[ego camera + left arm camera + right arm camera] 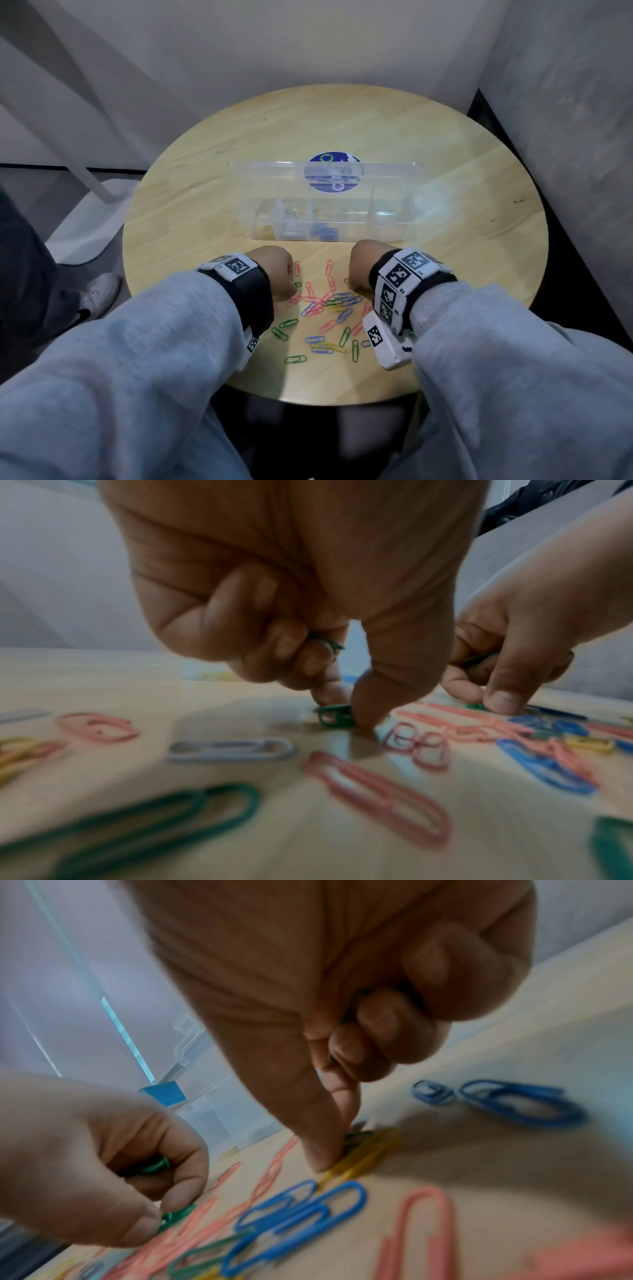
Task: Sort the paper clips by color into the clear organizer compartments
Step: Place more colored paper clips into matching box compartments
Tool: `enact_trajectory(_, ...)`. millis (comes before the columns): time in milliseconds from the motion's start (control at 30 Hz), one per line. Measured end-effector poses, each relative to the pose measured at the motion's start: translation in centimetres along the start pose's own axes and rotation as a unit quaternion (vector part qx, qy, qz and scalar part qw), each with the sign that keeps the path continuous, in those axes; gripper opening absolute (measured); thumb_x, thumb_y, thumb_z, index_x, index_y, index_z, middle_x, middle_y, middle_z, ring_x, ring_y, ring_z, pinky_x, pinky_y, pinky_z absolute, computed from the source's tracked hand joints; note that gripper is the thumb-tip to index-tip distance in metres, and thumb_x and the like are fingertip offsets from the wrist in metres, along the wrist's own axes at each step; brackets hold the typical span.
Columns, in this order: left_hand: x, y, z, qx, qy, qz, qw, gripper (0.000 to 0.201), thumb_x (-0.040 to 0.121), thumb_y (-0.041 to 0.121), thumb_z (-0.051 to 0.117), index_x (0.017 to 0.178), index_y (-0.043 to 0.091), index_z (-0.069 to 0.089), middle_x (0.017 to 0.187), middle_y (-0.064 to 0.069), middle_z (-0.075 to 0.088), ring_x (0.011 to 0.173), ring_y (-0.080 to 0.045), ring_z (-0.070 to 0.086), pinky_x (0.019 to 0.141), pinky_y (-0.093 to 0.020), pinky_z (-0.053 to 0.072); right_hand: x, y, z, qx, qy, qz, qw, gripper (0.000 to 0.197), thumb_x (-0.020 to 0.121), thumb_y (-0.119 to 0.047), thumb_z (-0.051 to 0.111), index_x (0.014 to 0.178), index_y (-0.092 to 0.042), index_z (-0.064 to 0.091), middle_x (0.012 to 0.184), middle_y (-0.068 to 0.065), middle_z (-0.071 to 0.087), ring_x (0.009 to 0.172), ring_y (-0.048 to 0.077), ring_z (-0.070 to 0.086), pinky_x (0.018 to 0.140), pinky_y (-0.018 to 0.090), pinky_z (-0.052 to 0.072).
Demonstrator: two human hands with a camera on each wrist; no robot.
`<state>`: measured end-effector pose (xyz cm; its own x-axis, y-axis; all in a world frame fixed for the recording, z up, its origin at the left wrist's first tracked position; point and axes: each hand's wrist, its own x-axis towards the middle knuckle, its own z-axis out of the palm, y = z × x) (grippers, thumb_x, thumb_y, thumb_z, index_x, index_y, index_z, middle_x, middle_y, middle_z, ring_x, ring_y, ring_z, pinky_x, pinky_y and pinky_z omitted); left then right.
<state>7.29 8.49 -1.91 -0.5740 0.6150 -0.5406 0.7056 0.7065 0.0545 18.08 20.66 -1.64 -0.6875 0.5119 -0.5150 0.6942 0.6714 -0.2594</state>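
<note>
Pink, blue, green and yellow paper clips (329, 308) lie scattered on the round wooden table (342, 120), in front of the clear organizer (370, 233). Its left compartments hold yellow, white and blue clips. My left hand (342, 710) pinches a green clip (334, 716) lying on the table with thumb and forefinger, while its curled fingers hold more green clips (327, 643). My right hand (337, 1150) pinches a dark green clip (358, 1137) beside a yellow clip (369, 1153). More green wire shows inside its curled fingers. Both hands sit at the far edge of the pile.
The organizer's open lid (325, 171) stands up behind it, over a blue round sticker (334, 159). Grey walls close in behind and at the right. A white chair base (85, 219) and another person's shoe (99, 291) are on the floor at the left.
</note>
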Motion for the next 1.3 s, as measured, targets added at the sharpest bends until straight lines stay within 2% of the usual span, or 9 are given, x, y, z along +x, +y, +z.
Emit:
enact_trajectory(200,-0.5,0.3,0.1,0.047,-0.012,-0.008,0.999,0.018,0.077,0.024,0.062,0.088,0.011,0.066,0.080,-0.005,0.061,0.073,-0.024,0.056,0.063,-0.029,0.043,-0.5,0.0,-1.0,-0.094,-0.076,-0.004,0.993,0.017,0.080,-0.016,0.058,0.066,-0.009,0.053,0.066,0.005,0.052,0.059,0.021,0.050,0.050,0.021,0.036)
enact_trajectory(400,-1.2,0.9,0.4,0.083,-0.018,-0.014,0.996,0.026,0.086,0.026,0.055,0.103,0.008,0.062,0.082,-0.003,0.055,0.077,-0.026,0.055,0.066,-0.029,0.041,-1.1,2.3,-4.6,0.160,-0.060,-0.010,0.985,0.009,0.085,-0.015,0.062,0.082,-0.008,0.056,0.065,0.005,0.051,0.050,0.017,0.042,0.054,0.025,0.035)
enact_trajectory(600,-1.7,0.6,0.3,0.086,-0.045,0.003,0.995,0.026,0.088,0.026,0.053,0.101,0.005,0.063,0.085,-0.010,0.058,0.075,-0.023,0.048,0.071,-0.032,0.047,-0.1,2.1,-6.2,0.521,0.012,0.025,0.853,0.027,0.092,0.005,0.047,0.068,-0.007,0.045,0.067,0.007,0.044,0.054,0.014,0.040,0.045,0.016,0.040)
enact_trajectory(700,-2.0,-0.2,0.2,-0.011,-0.040,-0.001,0.999,0.011,0.085,0.020,0.054,0.074,0.016,0.055,0.072,-0.001,0.054,0.070,-0.020,0.048,0.058,-0.025,0.036,1.0,1.9,-6.0,0.597,0.064,0.007,0.800,0.024,0.089,0.008,0.050,0.072,-0.011,0.050,0.078,0.006,0.052,0.068,0.015,0.054,0.071,0.023,0.055)
enact_trajectory(767,-2.1,-0.8,-0.5,-0.090,-0.018,0.000,0.996,0.018,0.085,0.020,0.054,0.068,0.017,0.049,0.065,0.002,0.048,0.063,-0.017,0.044,0.059,-0.025,0.035,1.2,1.7,-5.7,0.579,0.075,-0.007,0.812,0.016,0.085,0.005,0.052,0.092,-0.007,0.059,0.095,0.010,0.054,0.086,0.019,0.055,0.093,0.034,0.052)
enact_trajectory(800,-2.1,-1.1,-1.0,-0.124,-0.012,0.003,0.992,0.018,0.086,0.021,0.054,0.068,0.017,0.050,0.063,0.002,0.046,0.058,-0.016,0.042,0.059,-0.025,0.034,1.4,1.6,-5.6,0.565,0.073,-0.009,0.822,0.028,0.084,0.004,0.052,0.111,-0.002,0.058,0.104,0.014,0.053,0.093,0.021,0.051,0.100,0.039,0.048)
enact_trajectory(900,-1.8,-0.9,-2.7,-0.204,-0.009,0.002,0.979,0.020,0.085,0.025,0.056,0.066,0.019,0.052,0.060,0.000,0.044,0.051,-0.017,0.038,0.059,-0.025,0.035,1.2,1.4,-5.3,0.561,0.063,-0.024,0.825,0.049,0.087,0.006,0.044,0.136,0.001,0.041,0.135,0.026,0.047,0.099,0.022,0.045,0.107,0.044,0.041)
enact_trajectory(1067,-1.0,1.8,-5.0,-0.313,-0.003,0.020,0.950,0.018,0.084,0.018,0.056,0.067,0.013,0.055,0.059,-0.003,0.039,0.047,-0.018,0.028,0.053,-0.023,0.027,0.4,2.5,-5.5,0.637,0.061,-0.026,0.768,0.043,0.092,0.010,0.033,0.132,0.000,0.046,0.135,0.015,0.048,0.125,0.024,0.049,0.098,0.025,0.044)
enact_trajectory(1300,1.5,5.9,-7.4,-0.391,0.043,0.005,0.919,0.026,0.083,0.019,0.057,0.062,0.011,0.045,0.058,-0.008,0.039,0.050,-0.022,0.031,0.053,-0.025,0.026,-1.4,5.8,-6.1,0.568,0.065,-0.038,0.820,0.026,0.089,0.008,0.042,0.091,-0.010,0.061,0.105,0.010,0.057,0.099,0.017,0.055,0.089,0.024,0.049)
